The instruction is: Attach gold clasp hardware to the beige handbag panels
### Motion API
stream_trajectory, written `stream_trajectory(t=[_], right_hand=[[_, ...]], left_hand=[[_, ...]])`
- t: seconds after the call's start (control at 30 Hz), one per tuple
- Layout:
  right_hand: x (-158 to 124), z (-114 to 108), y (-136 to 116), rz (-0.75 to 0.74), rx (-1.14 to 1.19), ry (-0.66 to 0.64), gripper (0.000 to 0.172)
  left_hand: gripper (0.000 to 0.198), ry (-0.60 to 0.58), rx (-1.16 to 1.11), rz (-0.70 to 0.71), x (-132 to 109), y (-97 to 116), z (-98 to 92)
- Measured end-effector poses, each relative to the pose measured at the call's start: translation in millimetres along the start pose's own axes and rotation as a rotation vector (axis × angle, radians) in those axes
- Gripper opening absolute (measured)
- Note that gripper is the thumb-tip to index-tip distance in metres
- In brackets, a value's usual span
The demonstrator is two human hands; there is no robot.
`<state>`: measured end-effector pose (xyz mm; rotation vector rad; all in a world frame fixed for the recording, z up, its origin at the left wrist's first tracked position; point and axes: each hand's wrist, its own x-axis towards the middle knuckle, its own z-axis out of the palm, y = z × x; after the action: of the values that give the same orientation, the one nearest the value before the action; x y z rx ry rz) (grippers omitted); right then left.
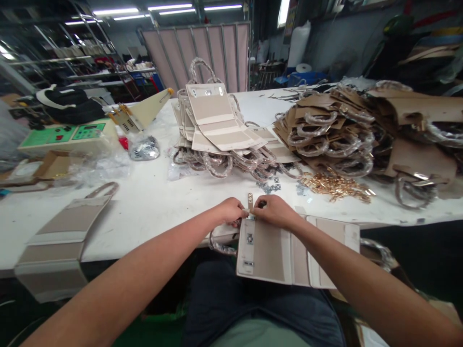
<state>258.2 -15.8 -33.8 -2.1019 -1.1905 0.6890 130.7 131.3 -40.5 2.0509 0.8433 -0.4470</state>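
Across my lap and the table edge lies a beige handbag panel (271,255), its lining side up, with a square metal plate (250,238) and a metal bar (248,263) along its left end. My left hand (230,210) is closed in a pinch at that end's far corner. Facing it, my right hand (275,211) pinches at the same corner. A gold metal clasp strip (250,200) sticks up between my fingertips; its lower end is hidden by them. A plastic-wrapped handle (221,245) hangs from the panel's left end.
Stacked beige panels (217,115) stand at mid-table, with brown bag pieces (325,120) to their right. Near these lie gold clasp parts (336,186) and small metal plates (269,185). Another panel (68,226) hangs over the left edge. A machine with green panels (68,137) stands back left.
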Motion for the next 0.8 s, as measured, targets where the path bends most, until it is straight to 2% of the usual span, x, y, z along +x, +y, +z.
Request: stream_trajectory(t=[0.1,0.2,0.3,0.43,0.57,0.67,0.8], right_hand=[[-15,-13,-9,-0.100,0.370,0.235,0.038],[-23,-12,-16,-0.239,0.685,0.441,0.049],[-17,1,-21,-0.311,0.934,0.536,0.049],[3,16,-21,-0.277,1.253,0.581,0.053],[12,21,-15,-0.226,1.323,0.593,0.053],[11,27,-14,-0.248,1.300,0.583,0.052],[9,41,-22,-0.337,1.081,0.478,0.050]], left_hand=[[0.016,-0.047,-0.117,-0.030,7,-3,-3.9],[0.014,-0.066,-0.208,-0.063,14,-7,-6.0],[0.012,-0.064,-0.274,-0.078,17,-9,-4.6],[0.010,-0.038,-0.333,-0.071,16,-11,-0.6],[0.009,-0.019,-0.377,-0.071,15,-12,1.9],[0.009,-0.022,-0.401,-0.064,15,-13,1.9],[0.012,-0.038,-0.388,-0.015,16,-16,1.4]])
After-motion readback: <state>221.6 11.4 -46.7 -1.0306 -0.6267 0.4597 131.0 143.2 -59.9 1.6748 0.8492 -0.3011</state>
